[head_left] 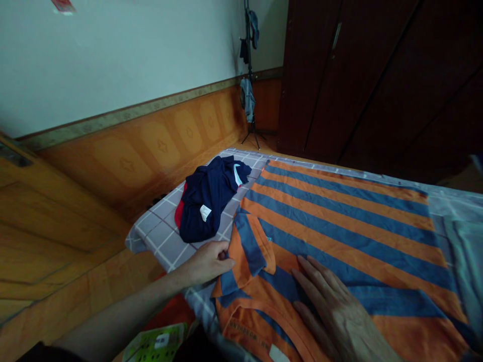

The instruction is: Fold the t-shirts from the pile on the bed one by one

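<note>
An orange and blue striped T-shirt (332, 216) lies spread on a bed with a grey checked cover (151, 226). Its neckline, with printed lettering and a white label, is toward me, and one sleeve (251, 246) is folded inward over the body. My left hand (211, 261) pinches the shirt's left edge beside that sleeve between thumb and fingers. Flat on the striped cloth rests my right hand (328, 301), fingers stretched out, right of the collar.
A crumpled navy garment (207, 196) with red and white parts sits beyond my left hand. Grey-green cloth (466, 256) lies at the right. A coat stand (249, 75) and dark wardrobe (350, 80) stand behind the bed; a wooden door (49, 226) is at left.
</note>
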The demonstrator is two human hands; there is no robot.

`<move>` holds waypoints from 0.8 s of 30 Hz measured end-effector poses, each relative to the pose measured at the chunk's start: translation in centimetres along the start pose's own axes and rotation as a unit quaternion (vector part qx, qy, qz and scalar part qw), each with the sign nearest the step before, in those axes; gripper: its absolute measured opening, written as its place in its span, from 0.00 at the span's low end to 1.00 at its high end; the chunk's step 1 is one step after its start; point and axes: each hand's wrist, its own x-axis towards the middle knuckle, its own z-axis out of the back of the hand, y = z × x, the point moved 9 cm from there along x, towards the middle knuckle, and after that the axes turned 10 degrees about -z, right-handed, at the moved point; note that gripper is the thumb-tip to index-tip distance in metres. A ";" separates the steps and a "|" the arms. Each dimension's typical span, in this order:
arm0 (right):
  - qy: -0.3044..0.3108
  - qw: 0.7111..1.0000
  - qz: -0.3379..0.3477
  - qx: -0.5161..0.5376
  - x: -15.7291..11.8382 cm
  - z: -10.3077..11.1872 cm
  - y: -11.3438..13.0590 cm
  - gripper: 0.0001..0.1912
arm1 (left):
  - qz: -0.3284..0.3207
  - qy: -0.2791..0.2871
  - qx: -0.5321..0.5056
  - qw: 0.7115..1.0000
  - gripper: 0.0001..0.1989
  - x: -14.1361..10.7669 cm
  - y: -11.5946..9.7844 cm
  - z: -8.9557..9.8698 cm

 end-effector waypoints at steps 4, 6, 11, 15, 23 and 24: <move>0.001 1.000 0.004 -0.006 0.1 0.1 0.1 0.22 | -0.022 -0.071 0.025 0.997 0.04 0.0 -0.2 1.2; 0.003 1.000 0.003 -0.005 0.1 0.2 0.1 0.22 | -0.021 -0.072 0.003 0.997 0.06 -0.2 0.2 1.2; 0.001 1.000 -0.002 0.004 0.3 0.4 0.1 0.22 | -0.013 -0.058 0.111 0.992 0.23 -0.8 -0.1 1.8; -0.003 1.000 0.001 0.010 0.6 0.7 0.2 0.21 | -0.148 -0.126 0.265 0.944 0.15 -0.3 -4.2 2.8; -0.005 1.000 -0.005 0.014 0.4 0.8 0.2 0.21 | -0.289 -0.032 0.362 0.886 0.25 1.0 -7.8 -1.9; -0.005 1.000 -0.004 0.012 0.4 0.7 0.2 0.21 | -0.283 -0.034 0.367 0.885 0.23 1.1 -7.9 -2.1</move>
